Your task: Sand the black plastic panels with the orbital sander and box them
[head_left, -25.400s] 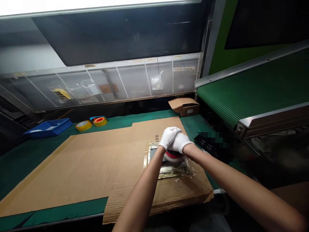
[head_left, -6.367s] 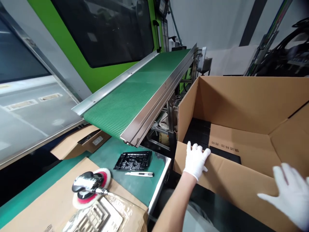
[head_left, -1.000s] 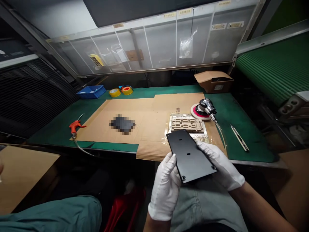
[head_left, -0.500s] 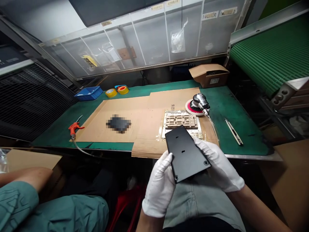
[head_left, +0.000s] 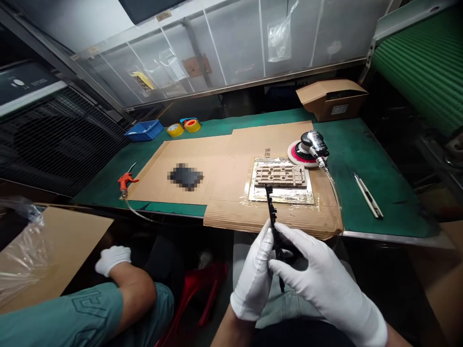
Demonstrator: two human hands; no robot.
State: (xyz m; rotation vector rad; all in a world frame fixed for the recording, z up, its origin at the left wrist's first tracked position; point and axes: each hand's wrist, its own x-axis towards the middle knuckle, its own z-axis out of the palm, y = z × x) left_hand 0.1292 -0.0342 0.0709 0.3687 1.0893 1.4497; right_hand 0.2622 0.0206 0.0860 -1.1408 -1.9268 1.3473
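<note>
My left hand (head_left: 253, 277) and my right hand (head_left: 318, 274), both in white gloves, grip a thin black plate (head_left: 274, 225) and hold it edge-on above my lap. Its upper end points at the bench, and most of its faces are out of sight. Just beyond it lies a beige moulded block (head_left: 280, 176) on shiny foil wrap (head_left: 281, 195), resting on a corrugated cardboard sheet (head_left: 224, 180). An orbital sander (head_left: 309, 148) with a red-and-white pad sits nearby. To its right lies a utility knife (head_left: 368, 201).
The green bench mat (head_left: 383, 193) also holds an orange air blow gun (head_left: 126, 180), a pixelated dark object (head_left: 185, 176), tape rolls (head_left: 183, 126), a blue tray (head_left: 144, 131) and a small carton (head_left: 332, 101). A green conveyor (head_left: 423, 67) rises at right. A co-worker's gloved hand (head_left: 113, 260) rests at lower left.
My hands have turned the black plate from face-up to edge-on. A co-worker's arm has shifted at lower left, now showing its white glove. The view has moved slightly.
</note>
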